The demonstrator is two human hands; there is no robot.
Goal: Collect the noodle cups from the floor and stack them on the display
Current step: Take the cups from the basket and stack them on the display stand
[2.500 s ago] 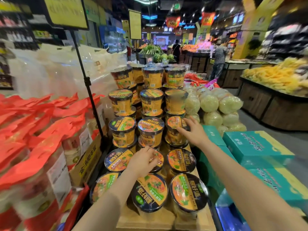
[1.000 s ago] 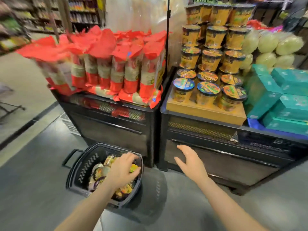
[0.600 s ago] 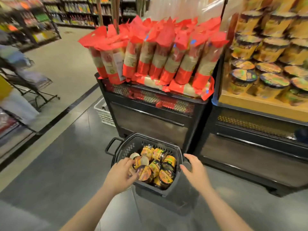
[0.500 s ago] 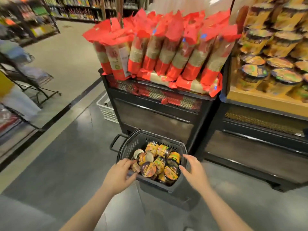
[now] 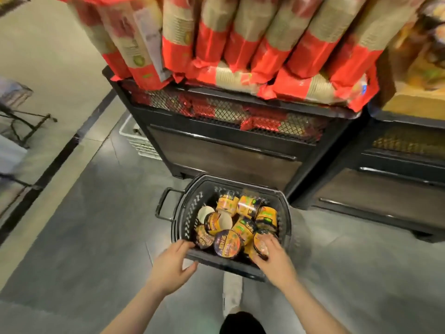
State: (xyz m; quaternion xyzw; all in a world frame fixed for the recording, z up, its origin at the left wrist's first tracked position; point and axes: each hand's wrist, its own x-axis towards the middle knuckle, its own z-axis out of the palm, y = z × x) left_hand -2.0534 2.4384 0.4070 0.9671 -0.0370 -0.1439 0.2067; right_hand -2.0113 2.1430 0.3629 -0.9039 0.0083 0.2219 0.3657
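Left hand point(image 5: 172, 262) open at basket point(image 5: 179, 213) rim — right hand point(image 5: 273, 257) fingers curled over noodle cup point(image 5: 261, 244).

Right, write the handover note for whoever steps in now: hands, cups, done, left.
Left hand: open, fingers on the near rim of the black plastic basket on the grey floor.
Right hand: fingers spread over a yellow-and-black lidded noodle cup at the basket's right; firm grip not confirmed.
About ten cups lie jumbled inside, including a dark-lidded cup.
Done: nothing lifted this round.
Left: carry the cups to the wooden display at upper right and stack them.
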